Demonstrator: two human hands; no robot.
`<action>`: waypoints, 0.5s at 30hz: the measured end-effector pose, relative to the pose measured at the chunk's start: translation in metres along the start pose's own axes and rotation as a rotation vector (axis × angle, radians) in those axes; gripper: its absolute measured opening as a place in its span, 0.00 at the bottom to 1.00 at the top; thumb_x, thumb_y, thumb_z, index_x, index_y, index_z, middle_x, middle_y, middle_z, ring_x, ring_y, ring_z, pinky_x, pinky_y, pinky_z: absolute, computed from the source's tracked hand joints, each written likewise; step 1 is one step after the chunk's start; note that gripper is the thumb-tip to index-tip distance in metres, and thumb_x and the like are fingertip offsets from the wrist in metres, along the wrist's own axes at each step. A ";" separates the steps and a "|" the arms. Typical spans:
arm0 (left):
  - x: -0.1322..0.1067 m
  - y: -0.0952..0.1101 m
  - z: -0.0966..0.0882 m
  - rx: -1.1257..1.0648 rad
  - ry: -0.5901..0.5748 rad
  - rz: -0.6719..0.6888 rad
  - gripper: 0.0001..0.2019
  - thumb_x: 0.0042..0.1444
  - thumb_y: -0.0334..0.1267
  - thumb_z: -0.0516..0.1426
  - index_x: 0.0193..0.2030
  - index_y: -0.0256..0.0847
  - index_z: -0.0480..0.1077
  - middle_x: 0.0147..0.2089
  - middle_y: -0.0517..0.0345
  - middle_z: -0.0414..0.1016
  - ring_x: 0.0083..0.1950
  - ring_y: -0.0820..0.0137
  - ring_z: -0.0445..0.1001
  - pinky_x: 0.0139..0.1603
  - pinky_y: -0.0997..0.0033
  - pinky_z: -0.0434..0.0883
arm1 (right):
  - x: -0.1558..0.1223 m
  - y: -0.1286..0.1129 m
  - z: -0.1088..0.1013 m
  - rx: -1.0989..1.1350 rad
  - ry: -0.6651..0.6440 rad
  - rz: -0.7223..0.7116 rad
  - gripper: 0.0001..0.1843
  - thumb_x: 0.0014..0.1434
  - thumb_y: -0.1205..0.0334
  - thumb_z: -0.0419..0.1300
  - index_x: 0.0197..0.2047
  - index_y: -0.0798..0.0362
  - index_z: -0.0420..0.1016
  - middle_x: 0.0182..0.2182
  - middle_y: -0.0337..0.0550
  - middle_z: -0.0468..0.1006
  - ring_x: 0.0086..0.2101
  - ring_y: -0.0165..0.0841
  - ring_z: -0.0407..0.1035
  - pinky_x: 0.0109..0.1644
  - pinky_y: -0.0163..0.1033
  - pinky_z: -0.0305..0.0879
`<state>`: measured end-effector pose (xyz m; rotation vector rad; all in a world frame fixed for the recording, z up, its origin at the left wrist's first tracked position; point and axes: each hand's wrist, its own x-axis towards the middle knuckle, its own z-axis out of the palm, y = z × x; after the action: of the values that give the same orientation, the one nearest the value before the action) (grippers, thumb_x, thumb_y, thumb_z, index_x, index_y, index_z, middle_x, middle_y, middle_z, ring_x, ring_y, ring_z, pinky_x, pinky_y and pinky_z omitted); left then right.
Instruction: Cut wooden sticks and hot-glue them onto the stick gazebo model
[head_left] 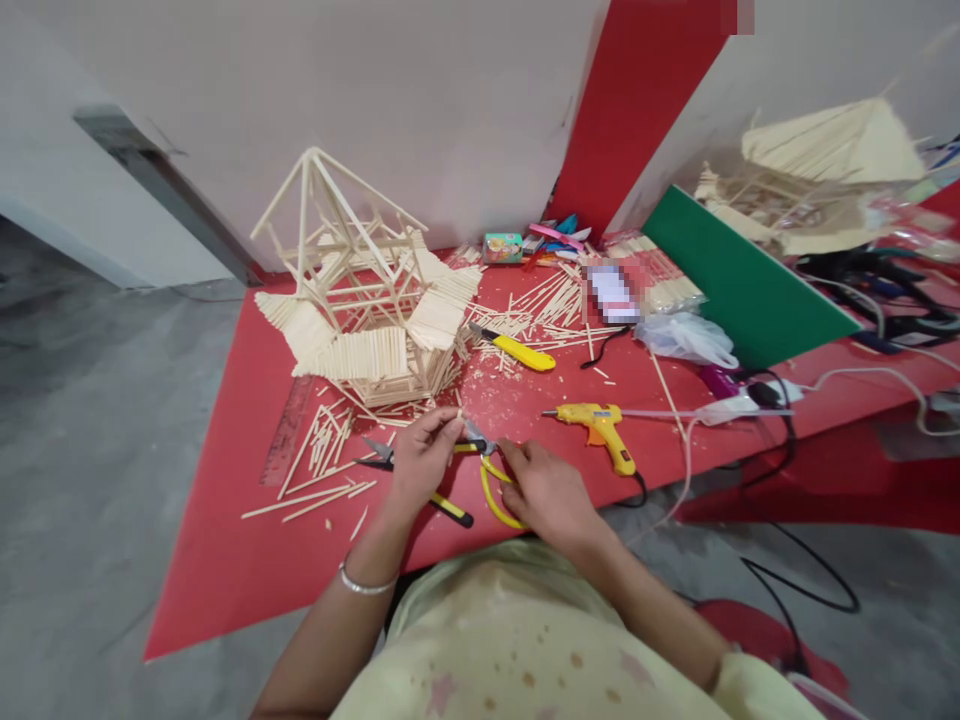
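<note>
My left hand (426, 452) is closed in a pinch at the table's near side, with a short wooden stick (460, 414) between thumb and fingertips. My right hand (546, 490) has its fingers closed around yellow-handled scissors (491, 492), whose blades point toward my left fingertips. Under my left hand and wrist lie snips with black and yellow handles (452, 512), partly hidden. Just beyond stands a stick-built model (367, 355), with slatted roof panels around an open pointed frame.
A yellow glue gun (600, 422) lies right of my right hand, with its cord off the table edge. Beyond are a yellow utility knife (525, 353), loose sticks (555, 300), a phone (611, 293) and a green board (742, 280). A clear ruler (285, 435) lies left.
</note>
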<state>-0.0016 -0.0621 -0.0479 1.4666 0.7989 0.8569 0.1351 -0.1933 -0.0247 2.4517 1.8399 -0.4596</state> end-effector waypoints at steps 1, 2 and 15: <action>-0.001 -0.001 0.000 -0.003 -0.021 -0.012 0.13 0.58 0.46 0.59 0.43 0.39 0.77 0.30 0.57 0.76 0.26 0.75 0.68 0.28 0.75 0.67 | 0.001 0.000 -0.002 -0.001 -0.022 0.002 0.29 0.60 0.59 0.55 0.65 0.48 0.58 0.46 0.51 0.71 0.45 0.40 0.69 0.41 0.37 0.62; -0.001 -0.002 0.000 -0.007 -0.039 -0.024 0.14 0.58 0.46 0.58 0.43 0.39 0.77 0.30 0.57 0.77 0.26 0.75 0.69 0.28 0.75 0.67 | 0.002 -0.001 -0.004 -0.008 -0.040 0.010 0.30 0.59 0.60 0.55 0.65 0.49 0.57 0.46 0.52 0.71 0.44 0.41 0.69 0.41 0.38 0.62; 0.001 -0.001 -0.001 0.160 -0.069 0.101 0.09 0.60 0.41 0.57 0.39 0.40 0.78 0.34 0.55 0.77 0.36 0.69 0.74 0.38 0.71 0.70 | -0.005 0.038 0.008 0.181 0.264 0.011 0.36 0.59 0.45 0.56 0.66 0.53 0.59 0.42 0.51 0.73 0.44 0.43 0.66 0.48 0.43 0.62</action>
<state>-0.0022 -0.0604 -0.0490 1.6804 0.7611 0.8288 0.1682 -0.2111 -0.0361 2.7587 1.9560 -0.3280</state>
